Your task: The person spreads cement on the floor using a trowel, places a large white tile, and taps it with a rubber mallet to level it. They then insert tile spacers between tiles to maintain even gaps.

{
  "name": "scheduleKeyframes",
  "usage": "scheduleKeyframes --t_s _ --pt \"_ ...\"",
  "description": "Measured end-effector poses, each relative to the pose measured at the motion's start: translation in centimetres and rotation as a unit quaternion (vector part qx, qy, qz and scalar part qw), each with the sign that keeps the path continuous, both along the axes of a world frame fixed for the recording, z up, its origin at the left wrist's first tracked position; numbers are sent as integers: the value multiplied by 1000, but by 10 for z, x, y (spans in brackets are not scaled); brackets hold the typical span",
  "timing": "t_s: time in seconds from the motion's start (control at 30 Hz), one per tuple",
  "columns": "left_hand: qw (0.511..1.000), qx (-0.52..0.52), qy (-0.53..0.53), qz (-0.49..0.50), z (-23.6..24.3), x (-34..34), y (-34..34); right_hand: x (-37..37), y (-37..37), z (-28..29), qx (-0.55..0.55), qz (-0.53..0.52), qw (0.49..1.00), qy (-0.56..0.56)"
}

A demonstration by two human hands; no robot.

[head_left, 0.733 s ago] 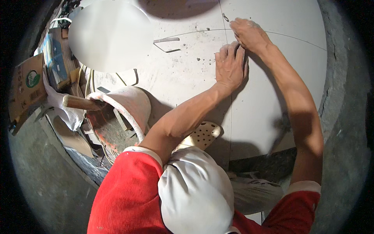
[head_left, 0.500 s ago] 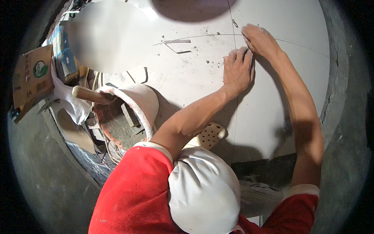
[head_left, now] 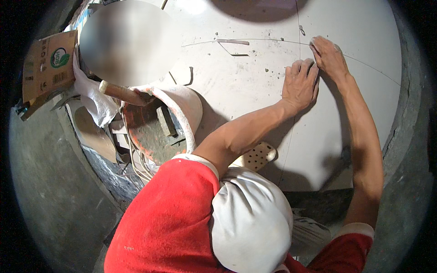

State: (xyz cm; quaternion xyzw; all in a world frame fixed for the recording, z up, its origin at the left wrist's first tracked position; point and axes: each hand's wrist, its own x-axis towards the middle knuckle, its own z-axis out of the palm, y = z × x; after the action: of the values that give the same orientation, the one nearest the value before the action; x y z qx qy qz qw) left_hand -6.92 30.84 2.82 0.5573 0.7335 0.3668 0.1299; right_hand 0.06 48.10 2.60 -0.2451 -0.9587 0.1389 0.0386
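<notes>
Bracing left hand [head_left: 300,84]: palm down at the tile joint that runs away from the body, fingers bent and close together; what lies under it, if anything, I cannot tell. Weight there could rock a tile if its bed is soft.
Right hand [head_left: 330,57]: fingertips drawn narrow beside the corner where four floor tiles [head_left: 364,34] meet; whether they pinch something is hidden. Dusty skin might slip along the smooth face.
Tile joint [head_left: 299,51]: passes between the tiles' edges beside both hands; uneven pushing could leave one corner proud.
Loose crumbs [head_left: 266,70]: scattered left of the hands; swept into the joint, they could hold edges apart, or scratch if rubbed.
Small loop [head_left: 302,30]: just beyond the corner, within easy knocking reach of the right fingers.
Bucket [head_left: 193,107]: toward the floor's left edge, its wooden handle [head_left: 122,93] sticking out over the rim; a backward swing of the left elbow could jolt it.
</notes>
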Motion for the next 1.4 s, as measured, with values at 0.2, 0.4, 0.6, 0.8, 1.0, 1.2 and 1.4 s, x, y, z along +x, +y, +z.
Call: scheduleKeyframes --t_s 0.2,0.4,0.6,0.8,1.0,1.2,1.4 --pt "993 -107 32 -28 -14 8 -2 -23 -28 38 102 -63 991 -66" --pt "996 -67 56 -8 -14 8 -3 -126 -126 30 15 68 993 94" --pt "1000 -4 -13 -11 -7 1 -5 -134 -141 29 -120 -37 987 101" --pt "983 19 -181 -19 4 -3 -9 22 -133 82 -207 -357 868 276" --pt "904 1 -393 -168 49 18 -29 113 -182 101 -388 -477 738 278" --pt "924 33 -319 -210 79 26 -36 141 -208 105 -362 -437 754 331" --pt "895 -5 -310 -321 95 32 -40 156 -224 112 -216 -400 815 359"
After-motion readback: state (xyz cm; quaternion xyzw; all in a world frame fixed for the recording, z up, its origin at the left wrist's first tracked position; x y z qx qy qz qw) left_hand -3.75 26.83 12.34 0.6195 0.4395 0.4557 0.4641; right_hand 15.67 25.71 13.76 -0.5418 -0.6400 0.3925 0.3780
